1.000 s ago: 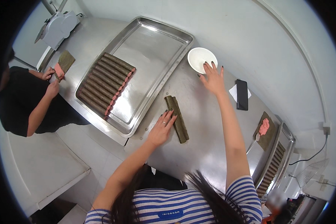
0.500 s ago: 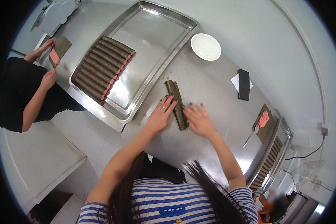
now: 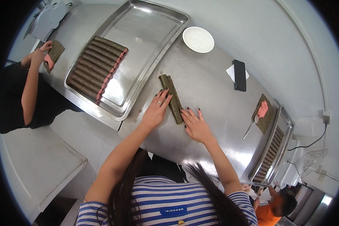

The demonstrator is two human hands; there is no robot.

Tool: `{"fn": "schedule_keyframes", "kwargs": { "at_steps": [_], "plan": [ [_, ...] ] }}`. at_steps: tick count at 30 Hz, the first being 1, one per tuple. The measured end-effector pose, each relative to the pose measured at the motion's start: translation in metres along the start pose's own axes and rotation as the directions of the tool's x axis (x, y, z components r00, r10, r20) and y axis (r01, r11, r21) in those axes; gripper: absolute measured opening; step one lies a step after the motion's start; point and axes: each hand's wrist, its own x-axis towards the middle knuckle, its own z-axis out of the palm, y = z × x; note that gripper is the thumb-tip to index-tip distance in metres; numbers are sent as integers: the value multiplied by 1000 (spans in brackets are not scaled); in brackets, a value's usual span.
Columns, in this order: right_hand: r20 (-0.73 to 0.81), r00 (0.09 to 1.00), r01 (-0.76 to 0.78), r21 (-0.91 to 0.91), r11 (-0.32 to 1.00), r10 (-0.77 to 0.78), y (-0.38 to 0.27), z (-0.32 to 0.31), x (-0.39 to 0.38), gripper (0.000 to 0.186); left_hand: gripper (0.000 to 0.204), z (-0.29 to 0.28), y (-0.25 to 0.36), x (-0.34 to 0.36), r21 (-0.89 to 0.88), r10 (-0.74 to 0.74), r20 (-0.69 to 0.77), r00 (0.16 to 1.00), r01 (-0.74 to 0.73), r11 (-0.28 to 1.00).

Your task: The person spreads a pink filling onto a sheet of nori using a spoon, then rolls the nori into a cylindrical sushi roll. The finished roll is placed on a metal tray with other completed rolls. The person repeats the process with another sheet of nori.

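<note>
A dark green, rolled seaweed-like sheet [image 3: 176,108] lies on the silvery steel bench [image 3: 214,83], to the right of the large rectangular steel tray [image 3: 147,41], which carries a row of dark green, pink-ended cylindrical rolls [image 3: 96,68]. Left hand [image 3: 155,110] rests open on the sheet; right hand [image 3: 196,127], also open, touches its right edge. A round white bowl [image 3: 198,39] stands near the tray's far right corner.

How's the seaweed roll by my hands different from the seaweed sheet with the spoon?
The roll is wrapped up narrow; the sheet lies flat. The roll shows no filling; the sheet carries pink filling. Your left hand rests on the roll; a spoon touches the sheet. Both are dark green.
</note>
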Motion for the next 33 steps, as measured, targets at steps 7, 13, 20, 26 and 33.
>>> {"fn": "schedule_keyframes", "kwargs": {
  "at_steps": [7,13,20,26,33],
  "plan": [
    [36,999,-38,13,999,38,-10,-5,-38,55,62,2,-1,-3,-10,-14,1,1000,14,1000],
    [-15,1000,-22,-95,995,20,-4,-2,13,54,60,2,-2,-2,-22,0,-2,1000,0,1000],
    [-114,992,37,-137,990,-52,26,-9,90,52,60,4,-4,-3,-1,14,-2,1000,-14,1000],
    [-319,841,-315,369,874,438,-12,-14,124,45,63,1,-2,-4,-27,-3,-18,1000,3,1000],
    [-443,725,-415,330,848,527,-56,29,127,47,59,3,-6,-3,-112,-39,-81,996,30,993]
  ]
}}
